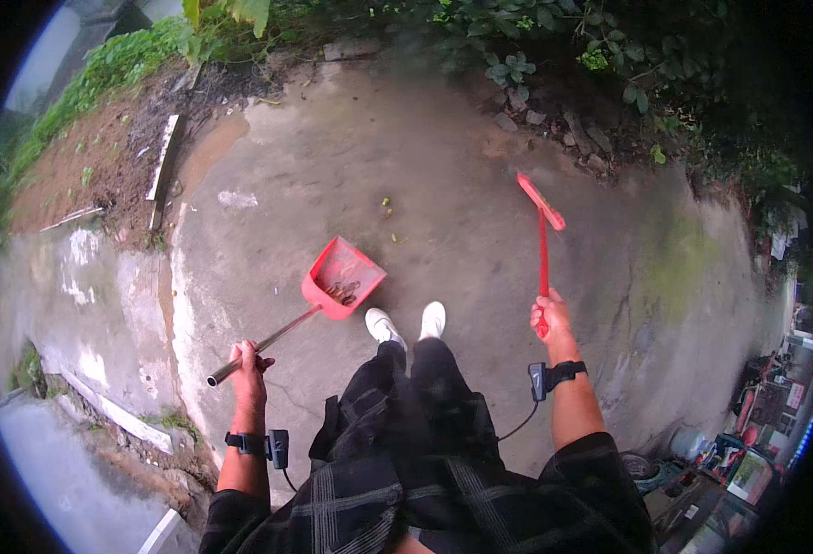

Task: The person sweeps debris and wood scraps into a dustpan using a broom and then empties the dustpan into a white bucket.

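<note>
My left hand (248, 368) is closed around the metal handle of a red plastic dustpan (352, 273). Brown debris, which looks like dead leaves, lies in the pan, just ahead of my left shoe. Out to the right, my right hand (551, 317) grips the red handle of a broom (542, 202), whose narrow red head points away from me. Whether the broom head touches the concrete, I cannot tell. Small yellow-green leaf bits (387, 203) lie on the concrete floor (448, 166) between dustpan and broom.
Bushes (510, 73) and loose stones (586, 142) border the far right edge. Bare soil (67, 180) and a white-topped strip (165, 158) lie at the left, above a raised concrete edge. A wheeled vehicle with assorted goods (697, 478) stands at lower right.
</note>
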Tool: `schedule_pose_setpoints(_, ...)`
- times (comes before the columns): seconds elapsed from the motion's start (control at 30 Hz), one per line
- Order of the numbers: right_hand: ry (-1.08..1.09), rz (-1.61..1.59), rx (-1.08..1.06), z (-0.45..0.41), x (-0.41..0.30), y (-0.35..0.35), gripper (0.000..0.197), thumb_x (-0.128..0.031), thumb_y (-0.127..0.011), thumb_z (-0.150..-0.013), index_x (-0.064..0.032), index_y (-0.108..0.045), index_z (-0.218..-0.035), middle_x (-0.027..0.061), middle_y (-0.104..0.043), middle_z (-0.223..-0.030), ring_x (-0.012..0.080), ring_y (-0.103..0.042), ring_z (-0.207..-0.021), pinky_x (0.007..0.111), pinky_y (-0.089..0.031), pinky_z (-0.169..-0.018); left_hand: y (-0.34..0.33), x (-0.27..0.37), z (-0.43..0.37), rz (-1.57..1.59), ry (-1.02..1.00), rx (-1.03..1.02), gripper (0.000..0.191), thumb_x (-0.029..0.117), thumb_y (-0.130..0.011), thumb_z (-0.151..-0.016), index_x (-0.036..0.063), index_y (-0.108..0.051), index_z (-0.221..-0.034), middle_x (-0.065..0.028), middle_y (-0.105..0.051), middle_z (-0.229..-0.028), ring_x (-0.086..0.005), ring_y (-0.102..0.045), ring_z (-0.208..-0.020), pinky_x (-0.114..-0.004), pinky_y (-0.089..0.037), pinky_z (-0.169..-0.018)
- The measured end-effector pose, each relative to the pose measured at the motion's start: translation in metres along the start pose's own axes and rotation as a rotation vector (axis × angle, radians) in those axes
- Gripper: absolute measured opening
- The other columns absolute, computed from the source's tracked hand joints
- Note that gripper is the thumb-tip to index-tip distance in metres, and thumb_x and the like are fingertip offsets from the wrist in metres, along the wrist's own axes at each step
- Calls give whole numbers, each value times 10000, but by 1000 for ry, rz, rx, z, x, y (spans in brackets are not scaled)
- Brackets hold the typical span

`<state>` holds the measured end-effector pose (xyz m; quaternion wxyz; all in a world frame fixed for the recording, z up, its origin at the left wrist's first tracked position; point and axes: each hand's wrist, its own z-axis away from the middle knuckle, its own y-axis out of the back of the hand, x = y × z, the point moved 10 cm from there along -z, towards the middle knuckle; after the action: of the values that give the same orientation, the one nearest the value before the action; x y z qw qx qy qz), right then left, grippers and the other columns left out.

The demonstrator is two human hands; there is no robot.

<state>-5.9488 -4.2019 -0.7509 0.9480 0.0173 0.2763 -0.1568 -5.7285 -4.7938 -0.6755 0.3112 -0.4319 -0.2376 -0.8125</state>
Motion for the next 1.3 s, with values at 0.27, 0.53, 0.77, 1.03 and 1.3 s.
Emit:
schedule_pose_setpoints(0.27,-123,104,26,-3,46,16,196,-22,-426,-828,-156,-404,-970,11,-418,-595,95,-399,-393,243,-371,-331,-30,19,-9,-161,-20,26,263,289,-485,-899,71,-440,-759,-5,-408,-689,-86,-421,-572,-301,-515,-569)
schedule_pose_setpoints(0.53,-273,243,-220,102,30,-44,696,-29,-485,-816,-169,-151,-1411,26,-473,-632,110,-423,-415,264,-384,-356,-41,4,-4,-134,28,114,260,273,-504,-891,68,-434,-747,-6,-396,-694,-90,-425,-589,-291,-517,-553)
schedule_pose_setpoints(0.77,-124,788,-372,32,-2,-117,654,-43,-493,-829,-181,-207,-1400,28,-467,-635,106,-422,-436,271,-384,-365,-57,6,9,-72,27,119,262,271,-500,-894,68,-428,-745,-6,-394,-697,-92,-424,-583,-294,-517,-558)
schedule_pose_setpoints(1.03,-90,1129,-391,45,-3,-77,653,-33,-478,-811,-156,-216,-1396,22,-482,-603,114,-437,-420,286,-402,-366,-66,-9,17,-38,27,184,250,253,-509,-892,67,-438,-740,-4,-405,-676,-83,-426,-560,-285,-515,-542)
schedule_pose_setpoints(1.3,-168,913,-330,96,-9,-22,657,-15,-503,-801,-104,-226,-1389,32,-490,-600,119,-451,-419,285,-408,-374,-85,-13,20,-54,46,173,262,255,-521,-889,55,-460,-733,-17,-437,-678,-93,-446,-569,-292,-521,-548)
